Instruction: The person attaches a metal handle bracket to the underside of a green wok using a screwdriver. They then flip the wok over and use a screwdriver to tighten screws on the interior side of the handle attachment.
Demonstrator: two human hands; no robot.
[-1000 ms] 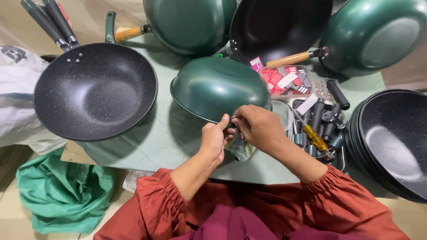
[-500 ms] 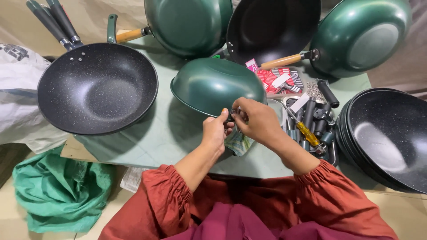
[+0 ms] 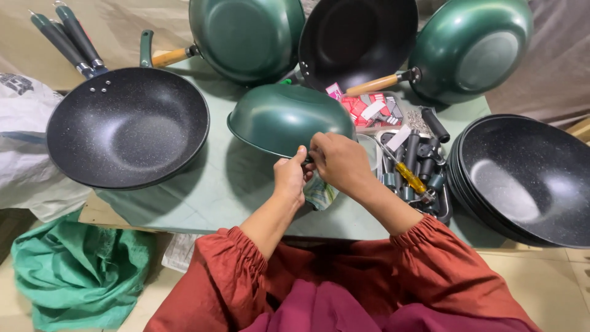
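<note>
Both hands meet at the near rim of an upturned green wok (image 3: 289,117), which lies bottom-up on the green table cover (image 3: 203,190) directly in front of the person. Left hand (image 3: 290,178): fingers closed in a pinch at the rim, thumb up against the edge; what sits between the fingertips is hidden. Right hand (image 3: 338,161): curled shut over the same spot from the other side, knuckles up, also covering whatever small part it works on. A bit of pale, printed plastic wrapping (image 3: 321,193) hangs just below the two hands. Compared with one second ago and half a second ago: the hands stay locked on the same point of the rim, wok unmoved, the grip only tightened slightly and the wrists drawn in a little; judged as a fine fitting step at the rim in progress, not finished. Outward: a tray (image 3: 444,212) just right of the hands holds black handle parts and a yellow-handled screwdriver (image 3: 409,178). Left, a black speckled wok (image 3: 126,126) lies open side up. Right, a stack of black woks (image 3: 522,178). Behind, three finished woks with wooden handles lean against the backdrop. A green cloth (image 3: 74,276) lies on the floor at lower left.
</note>
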